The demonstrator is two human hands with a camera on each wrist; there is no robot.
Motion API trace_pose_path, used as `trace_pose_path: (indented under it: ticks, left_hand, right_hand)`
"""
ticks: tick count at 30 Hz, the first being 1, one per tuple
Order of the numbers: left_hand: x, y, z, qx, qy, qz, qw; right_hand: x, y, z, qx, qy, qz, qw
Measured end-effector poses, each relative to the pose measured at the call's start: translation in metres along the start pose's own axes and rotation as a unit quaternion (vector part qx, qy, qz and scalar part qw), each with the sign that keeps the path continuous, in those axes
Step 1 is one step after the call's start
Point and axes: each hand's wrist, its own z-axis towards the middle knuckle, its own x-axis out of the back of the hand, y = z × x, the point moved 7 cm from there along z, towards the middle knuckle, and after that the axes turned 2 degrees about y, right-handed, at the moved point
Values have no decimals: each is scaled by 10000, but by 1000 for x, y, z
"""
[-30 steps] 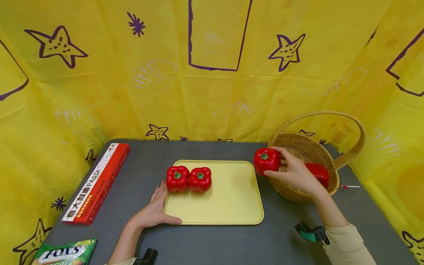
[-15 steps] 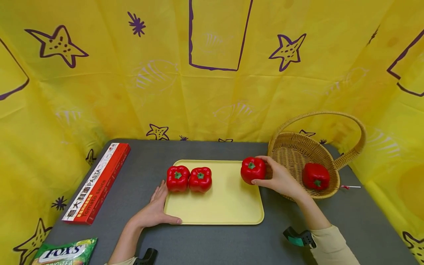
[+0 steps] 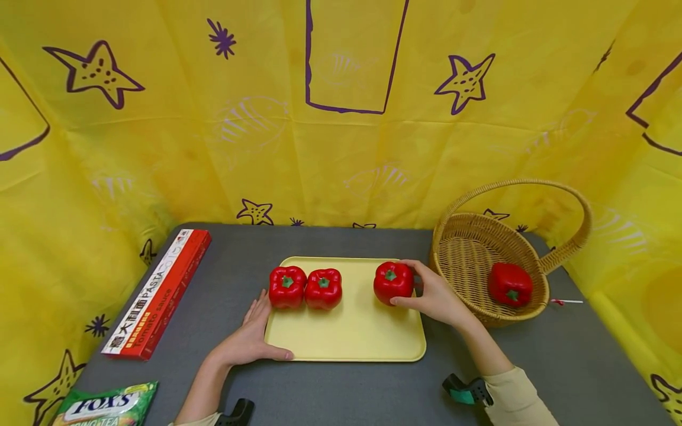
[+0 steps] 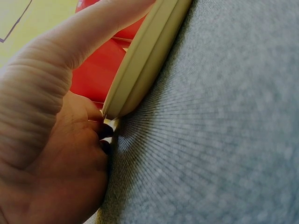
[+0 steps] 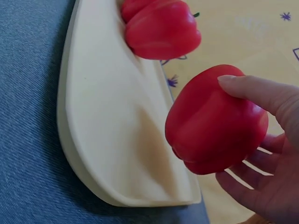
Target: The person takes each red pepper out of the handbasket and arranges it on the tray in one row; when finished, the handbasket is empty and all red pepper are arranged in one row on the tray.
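Note:
My right hand (image 3: pixel 434 299) holds a red bell pepper (image 3: pixel 393 283) over the right part of the yellow tray (image 3: pixel 362 337). In the right wrist view the thumb lies on one side of this pepper (image 5: pixel 215 121) and the fingers on the other; a shadow on the tray shows a gap beneath it. Two more red bell peppers, a left one (image 3: pixel 287 287) and a right one (image 3: pixel 323 289), stand side by side at the tray's left. My left hand (image 3: pixel 247 337) touches the tray's left front corner, fingers extended along the side and thumb along the front rim (image 4: pixel 135 60).
A wicker basket (image 3: pixel 463 254) with a tall handle stands at the right, one red bell pepper (image 3: pixel 510 284) inside. Beside it lies a small white stick with a red end (image 3: pixel 566 302). At the left are a pasta box (image 3: pixel 160 290) and a green FOX'S bag (image 3: pixel 106 405).
My right hand has carried the bell pepper leftward and down from the basket's edge to above the tray's right part. The left hand stays at the tray's corner.

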Motion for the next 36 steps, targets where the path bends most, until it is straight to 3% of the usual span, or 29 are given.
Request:
trace_pose_path:
  ticks: [8, 16, 28, 36]
  left_hand:
    - [-1, 0, 0, -38, -9, -40, 10000]
    - [0, 1, 0, -57, 12, 5, 10000]
    - [1, 0, 0, -40, 50, 22, 10000]
    - [0, 3, 0, -210, 63, -58, 9997]
  right_hand:
    - [-11, 1, -1, -25, 45, -80, 10000]
    - [-20, 1, 0, -155, 27, 278, 9995]
    - [-34, -3, 3, 21, -71, 644, 9979]
    - [-42, -4, 6, -129, -161, 823, 9964]
